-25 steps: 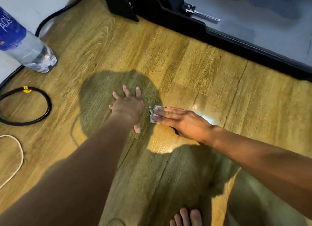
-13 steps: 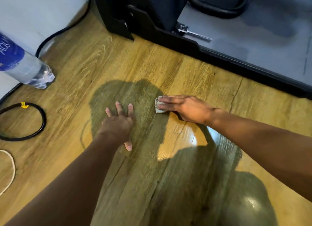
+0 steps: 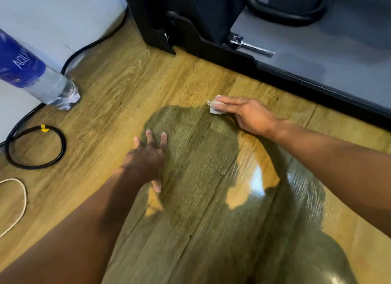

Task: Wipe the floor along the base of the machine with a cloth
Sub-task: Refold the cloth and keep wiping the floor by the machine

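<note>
Right hand (image 3: 247, 114) flat, fingers straight, pressing a small pale cloth (image 3: 214, 110) onto the wood floor (image 3: 127, 82). Nothing curls round the cloth, so it's pinned, not gripped. Cloth sits just above centre frame, near the black machine (image 3: 211, 44) base but not touching it. Left hand (image 3: 148, 156) open, fingers spread, palm down left of centre, looks like bracing. Cloth reads soft, light, wadded, so it will likely bunch or slide out on the glossy boards. Best kept under the full finger pads with steady downward pressure. Bottle (image 3: 42, 80) and cable loop (image 3: 36, 147) at left, well apart
</note>
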Demonstrator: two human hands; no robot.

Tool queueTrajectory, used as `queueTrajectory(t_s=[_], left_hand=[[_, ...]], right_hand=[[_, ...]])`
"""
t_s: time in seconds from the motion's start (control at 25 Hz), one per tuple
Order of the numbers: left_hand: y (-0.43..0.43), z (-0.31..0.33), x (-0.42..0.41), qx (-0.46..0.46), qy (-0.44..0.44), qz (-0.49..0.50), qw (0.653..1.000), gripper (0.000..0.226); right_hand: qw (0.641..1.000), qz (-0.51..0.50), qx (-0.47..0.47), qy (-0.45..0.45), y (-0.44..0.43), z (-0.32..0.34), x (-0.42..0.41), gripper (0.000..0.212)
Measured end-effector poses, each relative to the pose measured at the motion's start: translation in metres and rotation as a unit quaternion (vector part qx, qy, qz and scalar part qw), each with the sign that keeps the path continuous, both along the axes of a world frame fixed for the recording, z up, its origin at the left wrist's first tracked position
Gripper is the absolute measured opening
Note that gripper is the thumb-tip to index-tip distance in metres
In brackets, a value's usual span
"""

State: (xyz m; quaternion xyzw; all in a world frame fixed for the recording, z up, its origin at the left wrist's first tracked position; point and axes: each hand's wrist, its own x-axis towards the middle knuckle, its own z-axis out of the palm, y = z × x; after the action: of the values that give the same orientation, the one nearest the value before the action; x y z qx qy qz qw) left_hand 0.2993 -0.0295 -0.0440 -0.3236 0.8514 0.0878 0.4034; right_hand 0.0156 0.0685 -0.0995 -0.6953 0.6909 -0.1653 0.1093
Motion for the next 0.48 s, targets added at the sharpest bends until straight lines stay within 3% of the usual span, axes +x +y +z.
queueTrajectory(t_s=[0.28, 0.36, 0.48], left_hand=[[0.002, 0.003, -0.003, -0.015, -0.015, 0.009, 1.000, 0.142], [0.003, 0.004, -0.006, -0.028, -0.026, 0.000, 0.999, 0.145], [0.008, 0.005, -0.009, -0.039, -0.037, -0.014, 0.998, 0.146]], right_hand=[[0.964, -0.262, 0.017, -0.040, -0.012, -0.002, -0.013, 0.064], [0.983, -0.179, -0.010, -0.040, -0.011, -0.002, 0.019, 0.060], [0.999, 0.046, -0.007, -0.003, 0.000, -0.012, 0.069, 0.068]])
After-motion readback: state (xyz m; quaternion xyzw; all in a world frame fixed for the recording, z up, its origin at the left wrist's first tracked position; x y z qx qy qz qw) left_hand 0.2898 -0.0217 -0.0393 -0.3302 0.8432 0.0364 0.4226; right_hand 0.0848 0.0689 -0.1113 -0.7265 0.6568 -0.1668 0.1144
